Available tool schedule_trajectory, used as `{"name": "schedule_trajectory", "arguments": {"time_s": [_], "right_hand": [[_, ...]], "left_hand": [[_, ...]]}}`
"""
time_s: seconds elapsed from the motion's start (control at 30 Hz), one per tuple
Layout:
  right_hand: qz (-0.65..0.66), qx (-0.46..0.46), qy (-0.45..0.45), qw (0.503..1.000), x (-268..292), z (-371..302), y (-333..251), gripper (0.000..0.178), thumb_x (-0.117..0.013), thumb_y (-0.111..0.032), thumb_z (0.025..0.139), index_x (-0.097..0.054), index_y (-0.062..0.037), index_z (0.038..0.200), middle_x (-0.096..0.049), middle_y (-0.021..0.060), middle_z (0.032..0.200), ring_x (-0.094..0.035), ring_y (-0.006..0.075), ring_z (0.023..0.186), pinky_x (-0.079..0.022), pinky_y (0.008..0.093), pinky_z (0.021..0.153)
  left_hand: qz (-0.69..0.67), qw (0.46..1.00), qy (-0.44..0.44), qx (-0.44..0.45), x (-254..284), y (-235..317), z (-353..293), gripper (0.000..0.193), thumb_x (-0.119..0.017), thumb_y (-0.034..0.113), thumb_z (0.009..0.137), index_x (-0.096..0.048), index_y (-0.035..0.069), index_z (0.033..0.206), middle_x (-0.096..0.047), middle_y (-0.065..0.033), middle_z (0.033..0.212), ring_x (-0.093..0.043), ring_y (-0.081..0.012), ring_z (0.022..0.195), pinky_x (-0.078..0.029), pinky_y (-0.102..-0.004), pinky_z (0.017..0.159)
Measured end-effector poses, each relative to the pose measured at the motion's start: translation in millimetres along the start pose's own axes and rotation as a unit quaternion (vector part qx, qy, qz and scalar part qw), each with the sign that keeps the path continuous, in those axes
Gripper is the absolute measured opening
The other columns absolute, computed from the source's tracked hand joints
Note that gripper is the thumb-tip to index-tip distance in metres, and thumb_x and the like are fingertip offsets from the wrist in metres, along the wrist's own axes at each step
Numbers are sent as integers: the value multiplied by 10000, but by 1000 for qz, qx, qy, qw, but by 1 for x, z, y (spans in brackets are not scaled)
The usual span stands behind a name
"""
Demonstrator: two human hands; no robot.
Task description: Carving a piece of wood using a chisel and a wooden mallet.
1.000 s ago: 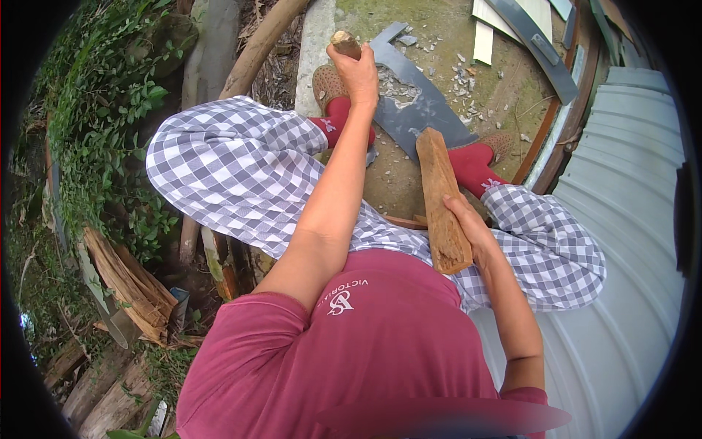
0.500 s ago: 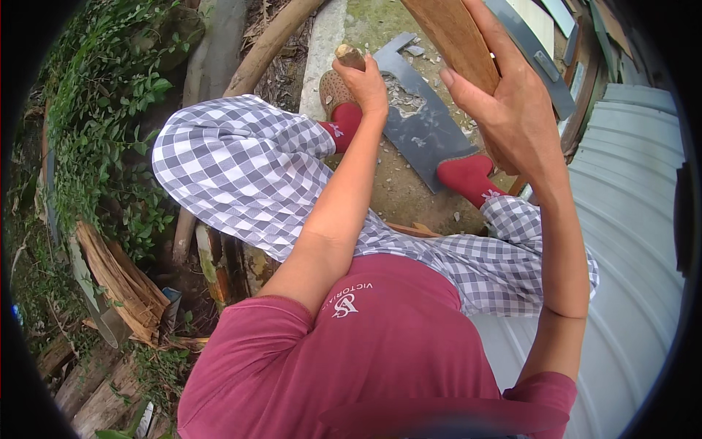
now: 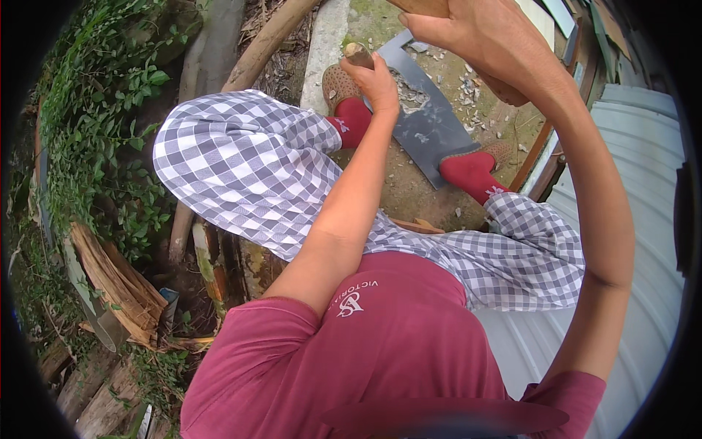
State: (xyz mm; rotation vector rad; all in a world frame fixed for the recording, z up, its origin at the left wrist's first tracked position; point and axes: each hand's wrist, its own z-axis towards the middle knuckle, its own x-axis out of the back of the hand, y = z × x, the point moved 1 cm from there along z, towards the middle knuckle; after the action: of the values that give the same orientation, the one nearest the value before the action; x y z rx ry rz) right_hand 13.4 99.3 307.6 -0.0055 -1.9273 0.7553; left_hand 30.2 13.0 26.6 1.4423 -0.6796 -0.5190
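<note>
My left hand is closed around a round wooden handle, its pale cut end showing above the fist. What the handle belongs to is hidden. Up at the top right, my right hand grips a brown piece of wood. Part of that wood runs out of the picture, and its lower end shows below the palm. Beneath both hands a dark grey sheet with a ragged, broken-out hole lies on the ground between my feet.
Small pale chips litter the ground beside the sheet. A long log and leafy plants are at the left, with split wood below them. Ribbed metal sheeting lies along the right.
My right hand has risen and turned over with the piece of wood, uncovering more of the ground and my right shoe. My left hand has shifted slightly right, still holding the handle.
</note>
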Motion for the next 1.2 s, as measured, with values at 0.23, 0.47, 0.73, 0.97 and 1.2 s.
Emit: {"name": "schedule_trajectory", "arguments": {"time_s": [0.23,0.47,0.73,0.97,1.2], "right_hand": [[-206,-1,29,978,-79,-9,87,657,-628,-276,716,-463,-180,1344,-643,214,807,-646,327,760,-511,406,704],[19,-10,143,990,-20,-49,38,646,-623,-276,722,-469,-122,1330,-666,167,867,-640,284,756,-496,391,703],[310,-108,183,927,-64,-104,63,690,-612,-337,788,-395,-61,1381,-609,158,1052,-601,215,890,-473,342,789],[500,-290,-54,814,-187,-187,99,691,-558,-329,860,-280,-26,1415,-461,185,1305,-474,251,1179,-354,351,1003],[534,-336,-113,768,-221,-196,110,618,-520,-369,895,-332,-51,1391,-548,180,1148,-561,261,1038,-462,394,859]], "left_hand": [[-37,999,-15,16,-2,-19,2,611,-596,110,844,-242,-120,1285,-439,-311,1182,-479,-404,1107,-381,-446,941],[10,998,52,28,1,-11,12,599,-603,95,822,-270,-107,1276,-462,-286,1172,-523,-365,1054,-408,-427,914],[-48,999,1,1,7,11,27,577,-610,111,807,-310,-105,1250,-508,-279,1115,-551,-362,996,-424,-423,880],[-33,999,-21,3,-2,19,21,537,-634,142,798,-357,-82,1198,-541,-265,1047,-572,-354,938,-435,-420,843],[-16,999,-22,-16,-1,18,15,516,-635,156,797,-366,-76,1172,-551,-242,1003,-575,-333,892,-439,-411,818]]}}
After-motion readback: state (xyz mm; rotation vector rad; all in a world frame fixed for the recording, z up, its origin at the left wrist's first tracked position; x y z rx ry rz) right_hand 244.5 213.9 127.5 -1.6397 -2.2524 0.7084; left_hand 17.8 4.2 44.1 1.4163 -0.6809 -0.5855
